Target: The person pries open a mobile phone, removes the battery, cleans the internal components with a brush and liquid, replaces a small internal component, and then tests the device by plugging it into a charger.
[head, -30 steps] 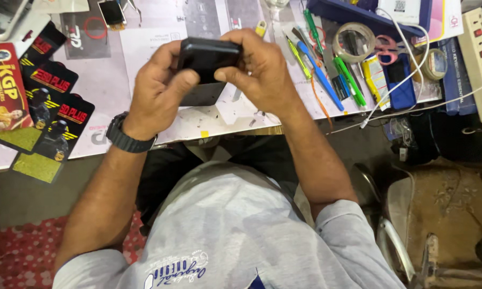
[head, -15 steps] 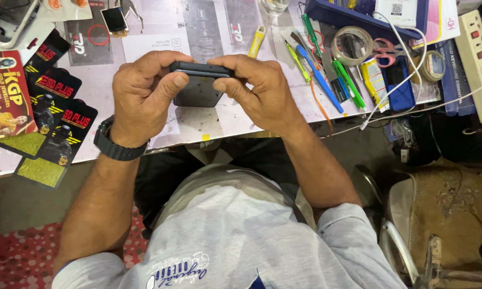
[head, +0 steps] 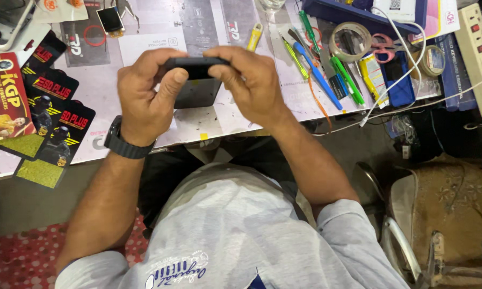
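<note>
A black phone [head: 195,67] is held edge-on above the work table [head: 209,120], so only its thin side shows. My left hand [head: 147,96], with a black watch on the wrist, grips its left end with thumb and fingers curled over it. My right hand [head: 249,83] grips the right end, fingers wrapped across the top edge. A dark flat piece [head: 195,93] lies on the table right under the phone, partly hidden by both hands.
Black and red flat packets [head: 51,115] lie at the table's left. Several screwdrivers and pry tools [head: 326,75], a tape roll [head: 350,40], scissors and a blue tray sit at the right, with a white power strip [head: 479,59] and cables. A brown bag [head: 449,214] stands lower right.
The phone has been turned from flat, back facing me, to edge-on. Both hands kept hold of it and shifted slightly left and toward the table.
</note>
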